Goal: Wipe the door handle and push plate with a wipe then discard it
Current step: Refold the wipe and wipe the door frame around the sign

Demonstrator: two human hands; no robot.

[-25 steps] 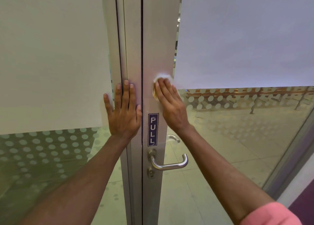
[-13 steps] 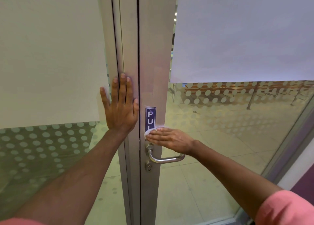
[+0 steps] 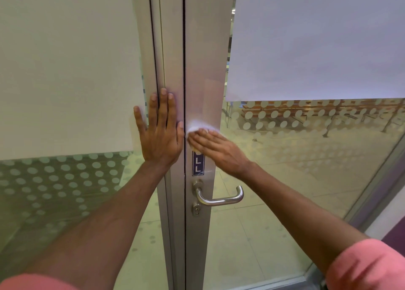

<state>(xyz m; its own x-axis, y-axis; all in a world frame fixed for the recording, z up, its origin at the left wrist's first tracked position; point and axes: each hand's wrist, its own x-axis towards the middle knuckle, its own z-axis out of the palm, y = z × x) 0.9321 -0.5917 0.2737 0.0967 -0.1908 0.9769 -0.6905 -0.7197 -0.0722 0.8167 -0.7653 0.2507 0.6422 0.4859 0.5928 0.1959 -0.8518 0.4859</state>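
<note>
Setting: glass doors with frosted panels and dot bands; tables show blurred beyond the right pane.
Door frame: brushed metal stile at centre, with a blue sign whose top is covered.
Left hand: flat on the left stile, fingers spread, holding nothing.
Right hand: fingers together, pressing the wipe to the stile.
Wipe: white, blurred, under the right fingertips, above the sign.
Door handle: steel lever below the sign, untouched.
</note>
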